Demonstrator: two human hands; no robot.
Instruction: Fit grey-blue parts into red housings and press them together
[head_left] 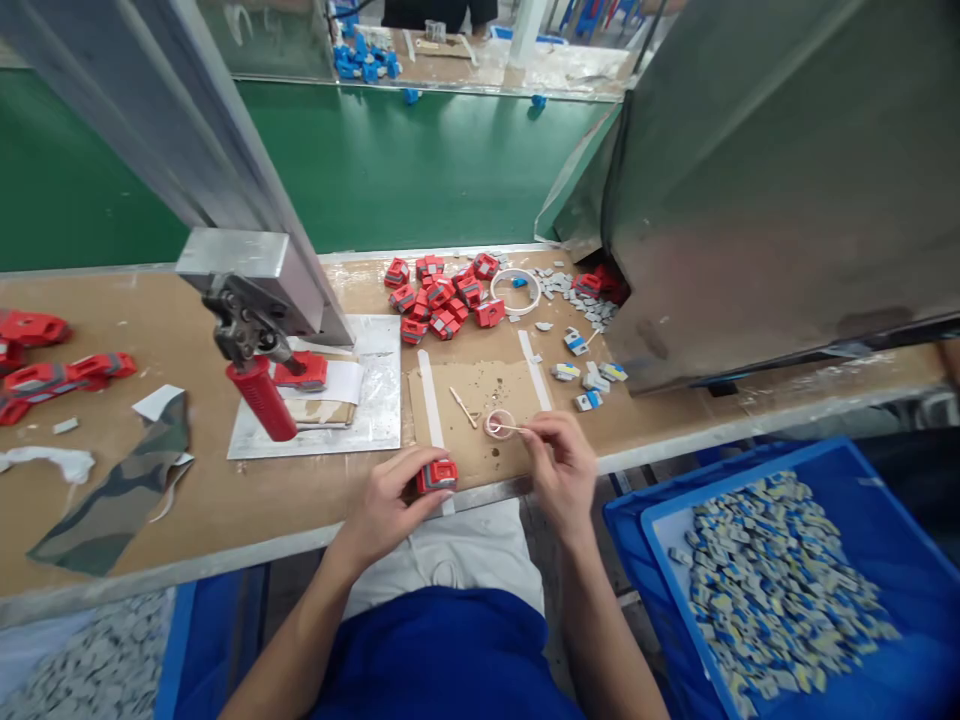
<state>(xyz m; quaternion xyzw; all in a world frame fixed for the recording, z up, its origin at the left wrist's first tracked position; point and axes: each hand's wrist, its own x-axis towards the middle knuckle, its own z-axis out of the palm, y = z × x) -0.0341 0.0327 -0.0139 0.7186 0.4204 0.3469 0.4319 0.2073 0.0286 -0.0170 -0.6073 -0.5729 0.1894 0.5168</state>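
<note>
My left hand (394,498) grips a red plastic part (436,477) with grey trim between thumb and fingers, just over the bench's front edge. In my right hand (561,462) a thin stick (514,428), like a cotton swab, is pinched. Its far end dips into a small round clear cup (499,424) on a cardboard sheet. What the cup holds is too small to tell. Left of the cup another stick (463,408) lies on the cardboard (491,385), which is held by white tape strips and has dark spots on it.
Red parts (442,290) are heaped behind the cardboard, beside a tape roll (515,291) and grey pieces (559,287). A toggle clamp (259,390) on a metal post stands to the left. A blue bin (652,510) of small parts sits at lower right, below a large metal housing (780,200).
</note>
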